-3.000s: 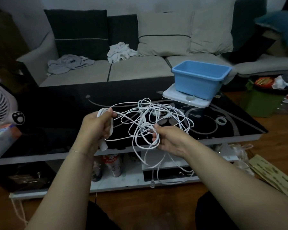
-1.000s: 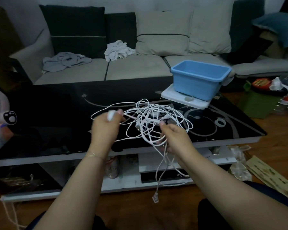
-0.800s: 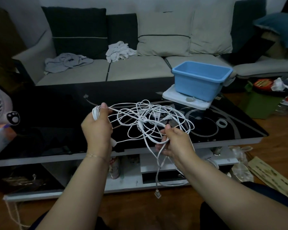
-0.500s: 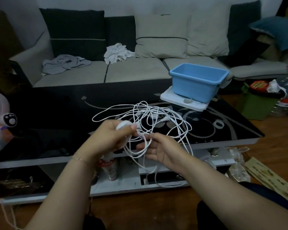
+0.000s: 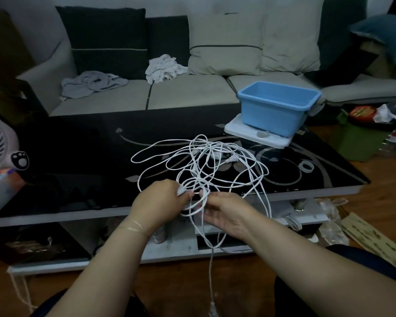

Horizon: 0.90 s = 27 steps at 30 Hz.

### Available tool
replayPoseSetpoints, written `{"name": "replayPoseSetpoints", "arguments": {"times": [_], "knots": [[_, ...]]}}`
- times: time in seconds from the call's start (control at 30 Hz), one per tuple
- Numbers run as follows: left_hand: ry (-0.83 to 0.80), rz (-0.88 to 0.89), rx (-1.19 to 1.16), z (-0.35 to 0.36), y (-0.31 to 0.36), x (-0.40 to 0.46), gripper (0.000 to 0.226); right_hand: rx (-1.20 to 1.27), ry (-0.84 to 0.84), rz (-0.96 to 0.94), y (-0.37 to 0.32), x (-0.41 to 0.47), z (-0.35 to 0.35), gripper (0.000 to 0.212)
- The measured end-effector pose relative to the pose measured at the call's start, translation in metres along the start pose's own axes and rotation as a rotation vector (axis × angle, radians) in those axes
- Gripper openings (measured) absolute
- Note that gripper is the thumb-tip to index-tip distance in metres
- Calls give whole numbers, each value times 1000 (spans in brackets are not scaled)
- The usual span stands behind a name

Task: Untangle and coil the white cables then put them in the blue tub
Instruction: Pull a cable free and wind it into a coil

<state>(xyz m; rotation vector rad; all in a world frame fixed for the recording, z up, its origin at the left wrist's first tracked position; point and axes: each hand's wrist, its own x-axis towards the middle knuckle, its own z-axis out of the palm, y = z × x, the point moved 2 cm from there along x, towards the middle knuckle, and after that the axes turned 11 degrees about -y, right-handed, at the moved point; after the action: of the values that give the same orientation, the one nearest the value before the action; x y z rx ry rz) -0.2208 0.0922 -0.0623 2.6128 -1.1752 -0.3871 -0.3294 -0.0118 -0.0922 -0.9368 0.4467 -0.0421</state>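
White cables point(image 5: 199, 165) — one tangle, strand count not discernible; loops spread over the black table's point(image 5: 78, 152) near edge, one end hanging straight down. Left hand point(image 5: 157, 202), right hand point(image 5: 224, 210) — both pinch strands, almost touching. One blue tub point(image 5: 276, 108), far right, well apart.

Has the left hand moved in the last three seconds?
Yes. The left hand has come toward the right hand, nearer the table's front edge.
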Motion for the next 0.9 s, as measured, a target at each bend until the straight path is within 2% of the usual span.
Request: {"name": "replayPoseSetpoints", "arguments": {"times": [0.13, 0.23, 0.3, 0.4, 0.57, 0.63, 0.73, 0.9], "knots": [[-14, 19, -68, 17, 10, 7, 36, -306, 75, -138, 3, -1, 5, 17], [-107, 55, -485, 34, 8, 19, 37, -486, 157, -241, -1, 3, 2, 18], [-149, 36, -819, 43, 10, 18, 40, -742, 242, -280, -4, 7, -2, 19], [-204, -24, -1083, 50, 20, 12, 45, -962, 271, -297, -9, 9, -5, 22], [-266, -72, -1346, 51, 22, 14, 64, -1113, 221, -270, -10, 6, -6, 14], [-248, -74, -1430, 51, 24, 14, 59, -1215, 216, -295, -11, 3, -5, 19], [-210, -30, -1519, 50, 28, 16, 36, -1303, 237, -355, -12, 0, -2, 26], [-248, 32, -1581, 50, 37, 19, 53, -1331, 178, -225, -15, 6, -1, 16]]}}
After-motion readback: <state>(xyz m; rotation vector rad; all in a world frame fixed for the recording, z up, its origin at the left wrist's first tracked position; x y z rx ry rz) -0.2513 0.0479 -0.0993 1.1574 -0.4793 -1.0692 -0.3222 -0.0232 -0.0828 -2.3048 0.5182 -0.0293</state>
